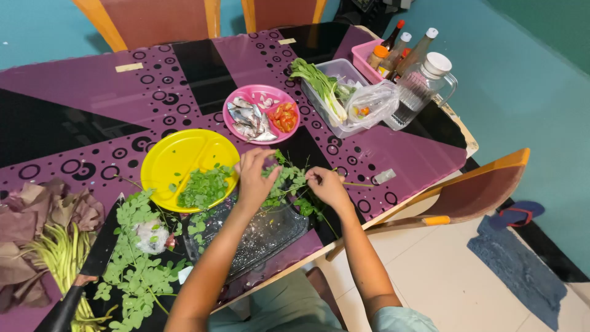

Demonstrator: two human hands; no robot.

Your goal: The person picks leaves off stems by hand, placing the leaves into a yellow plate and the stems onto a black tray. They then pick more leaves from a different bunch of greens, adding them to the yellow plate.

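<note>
Two hands work one leafy sprig above a clear glass tray. The left hand has its fingertips pressed together on the sprig's leaves; the right hand pinches the thin stem at the other end, which trails off to its right.

Risks, as judged:
- Stripped leaflets may scatter onto the patterned table instead of the yellow divided plate just left of the left hand, because the sprig is held beside the plate, not over it.
- The stem may snap under too strong a pull.

Containers:
- Yellow plate: a heap of picked green leaves in the nearer compartment.
- Pink plate, beyond both hands: small fish, cut tomato, pale garlic pieces.
- Clear plastic tub, beyond the right hand: green onions and a plastic bag.
- Glass tray: contents unclear.
</note>
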